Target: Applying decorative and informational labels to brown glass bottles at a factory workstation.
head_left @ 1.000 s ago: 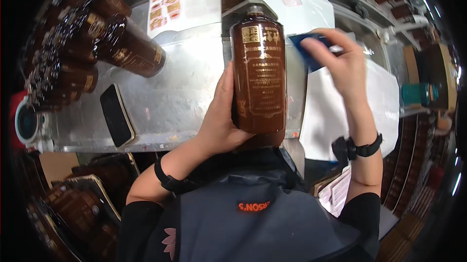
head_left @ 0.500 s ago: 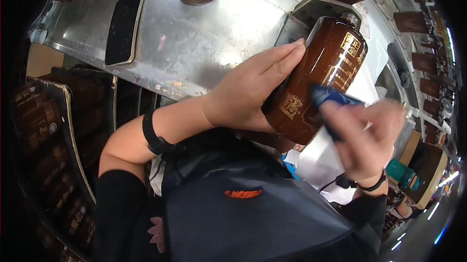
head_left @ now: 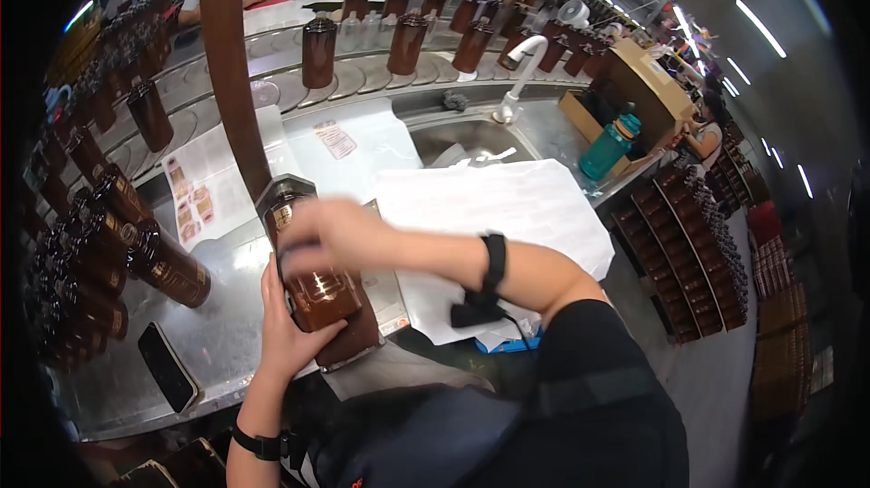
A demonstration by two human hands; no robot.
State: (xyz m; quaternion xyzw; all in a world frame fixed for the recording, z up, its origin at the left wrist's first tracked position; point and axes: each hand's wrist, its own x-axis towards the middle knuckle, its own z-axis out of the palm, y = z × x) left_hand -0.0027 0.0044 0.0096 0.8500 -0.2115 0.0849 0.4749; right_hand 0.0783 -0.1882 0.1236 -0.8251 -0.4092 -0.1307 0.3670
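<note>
A curved metal counter point(head_left: 217, 343) fills the head view, backed by a conveyor point(head_left: 362, 71) of upright brown bottles point(head_left: 319, 51) under strip lights, with a sink tap point(head_left: 517, 80) and a teal water bottle point(head_left: 609, 145) beyond. White paper sheets point(head_left: 507, 207) cover the counter's middle, and label sheets point(head_left: 195, 198) lie left of them. More brown bottles lie stacked on their sides point(head_left: 100, 252) along the counter's left edge, and a black phone point(head_left: 168, 367) rests flat near the front rim.

The left hand point(head_left: 288, 329) cups a large brown bottle point(head_left: 317, 284) from below and the left, fingers wrapped on its lower body, holding it close above the counter's front. The right hand point(head_left: 331, 232), blurred, reaches across and presses on the bottle's upper face; whether it pinches anything cannot be told. A black band point(head_left: 494, 261) circles the right wrist.

Open counter shows only between the phone and the held bottle; racks of bottles point(head_left: 698, 243) crowd the aisle to the right.
</note>
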